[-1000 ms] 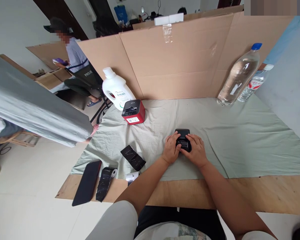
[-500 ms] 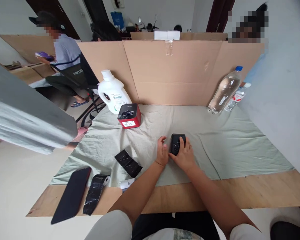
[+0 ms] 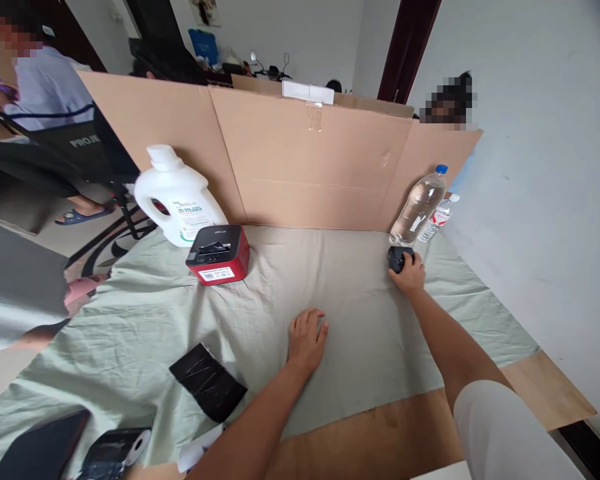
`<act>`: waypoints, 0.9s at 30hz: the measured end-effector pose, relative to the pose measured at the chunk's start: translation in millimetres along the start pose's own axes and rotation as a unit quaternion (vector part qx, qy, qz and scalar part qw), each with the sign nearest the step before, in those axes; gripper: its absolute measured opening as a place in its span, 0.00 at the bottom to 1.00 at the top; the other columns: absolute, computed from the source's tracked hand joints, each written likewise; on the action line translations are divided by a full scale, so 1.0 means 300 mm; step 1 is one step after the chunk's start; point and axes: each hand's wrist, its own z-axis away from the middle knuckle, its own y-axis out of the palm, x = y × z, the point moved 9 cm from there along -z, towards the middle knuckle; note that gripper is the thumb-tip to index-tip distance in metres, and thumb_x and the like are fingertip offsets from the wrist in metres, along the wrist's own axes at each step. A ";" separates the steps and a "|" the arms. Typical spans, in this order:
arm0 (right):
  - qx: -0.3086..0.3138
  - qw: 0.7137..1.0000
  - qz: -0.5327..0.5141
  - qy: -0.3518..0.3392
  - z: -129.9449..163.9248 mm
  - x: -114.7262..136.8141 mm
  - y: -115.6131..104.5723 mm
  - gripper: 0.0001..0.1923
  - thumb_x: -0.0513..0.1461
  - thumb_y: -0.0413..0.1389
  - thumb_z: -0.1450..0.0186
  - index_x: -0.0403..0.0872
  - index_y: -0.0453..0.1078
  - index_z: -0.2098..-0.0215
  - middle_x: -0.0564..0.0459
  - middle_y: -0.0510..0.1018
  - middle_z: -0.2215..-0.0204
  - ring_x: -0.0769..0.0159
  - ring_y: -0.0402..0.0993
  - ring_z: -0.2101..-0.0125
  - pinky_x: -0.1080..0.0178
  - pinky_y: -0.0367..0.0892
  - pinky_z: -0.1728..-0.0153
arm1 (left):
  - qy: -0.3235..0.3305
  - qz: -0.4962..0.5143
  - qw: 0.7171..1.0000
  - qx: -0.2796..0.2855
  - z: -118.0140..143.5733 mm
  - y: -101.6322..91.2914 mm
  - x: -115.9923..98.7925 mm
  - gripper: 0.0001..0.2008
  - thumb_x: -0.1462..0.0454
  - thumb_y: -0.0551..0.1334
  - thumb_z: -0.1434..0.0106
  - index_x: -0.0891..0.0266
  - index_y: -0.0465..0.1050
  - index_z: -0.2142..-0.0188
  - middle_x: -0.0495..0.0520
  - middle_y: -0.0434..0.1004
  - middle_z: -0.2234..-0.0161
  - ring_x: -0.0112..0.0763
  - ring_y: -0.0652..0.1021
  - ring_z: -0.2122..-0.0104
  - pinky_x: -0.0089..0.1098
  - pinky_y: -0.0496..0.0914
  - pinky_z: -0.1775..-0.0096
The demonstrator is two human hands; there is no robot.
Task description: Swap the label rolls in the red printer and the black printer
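Note:
My right hand [image 3: 411, 272] reaches out to the far right and grips a small black box [image 3: 399, 259], just in front of the bottles. Thumb and fingers are on its near sides; part of it is hidden by them. My left hand [image 3: 307, 339] rests on the pale green cloth [image 3: 350, 387] in the middle, holding nothing, its thumb apart from the fingers. To its left lies a creased piece of black sheet [image 3: 209, 381]. A roll of shiny black film [image 3: 114, 453] with a white core lies at the lower left. Partly behind my left forearm is a white cylindrical object [image 3: 200, 448].
A red box with a black top [image 3: 219, 255] stands before a white jug [image 3: 180, 200]. A large clear bottle [image 3: 417, 210] and a smaller bottle [image 3: 436, 220] lean against the cardboard screen [image 3: 305, 160]. A dark flat slab [image 3: 40, 447] lies lower left. Another person [image 3: 55, 87] sits left.
My right hand has carried the black box forward and right, up to the bottles. My left hand has settled on the cloth. The camera view has shifted.

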 end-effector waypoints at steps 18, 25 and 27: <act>0.165 0.967 -0.035 -0.191 0.039 0.680 0.118 0.32 0.44 0.56 0.39 0.40 0.60 0.39 0.34 0.58 0.37 0.45 0.51 0.36 0.47 0.49 0.38 | -0.085 0.058 0.972 0.211 -0.026 -0.367 -0.036 0.21 0.49 0.56 0.38 0.57 0.74 0.53 0.55 0.78 0.52 0.43 0.76 0.52 0.38 0.68 0.49; 0.346 0.834 -0.378 -0.203 0.336 1.343 0.275 0.40 0.46 0.61 0.45 0.48 0.57 0.37 0.42 0.62 0.37 0.48 0.57 0.37 0.47 0.54 0.38 | -0.268 0.180 0.885 -0.335 -0.320 -0.917 0.518 0.10 0.61 0.56 0.35 0.63 0.71 0.58 0.60 0.75 0.52 0.41 0.69 0.44 0.39 0.60 0.42; 0.355 0.813 -0.414 -0.204 0.390 1.440 0.303 0.41 0.48 0.61 0.45 0.48 0.56 0.36 0.42 0.66 0.39 0.47 0.64 0.41 0.45 0.60 0.42 | -0.296 0.267 0.862 -0.312 -0.352 -0.875 0.607 0.11 0.59 0.55 0.35 0.63 0.71 0.60 0.60 0.77 0.55 0.41 0.73 0.48 0.39 0.65 0.46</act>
